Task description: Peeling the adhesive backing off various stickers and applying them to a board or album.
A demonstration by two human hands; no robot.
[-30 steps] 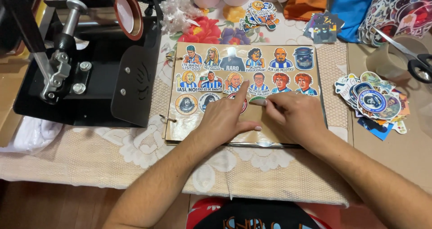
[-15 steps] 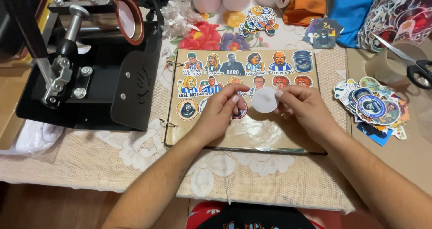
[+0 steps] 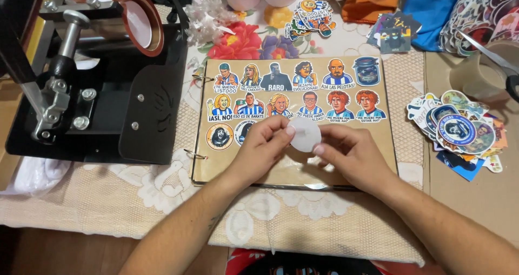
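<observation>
A brown ring-bound album page (image 3: 378,145) lies open on the lace tablecloth, with rows of cartoon-portrait stickers (image 3: 292,91) stuck on its upper half. Just above the page's middle, my left hand (image 3: 265,151) and my right hand (image 3: 346,153) pinch a small round white sticker (image 3: 305,136) between their fingertips, its blank back toward me. The left thumb and forefinger grip its left edge, the right fingers its lower right edge.
A black heat press machine (image 3: 92,86) stands at the left. A pile of loose round stickers (image 3: 459,132) lies at the right, with a tape roll (image 3: 478,75) and scissors (image 3: 494,56) behind it. More stickers (image 3: 308,15), mugs and cloths line the back.
Both hands pressed flat on the page a second ago. They have since lifted the round white sticker off it and now hold it up between the fingertips.
</observation>
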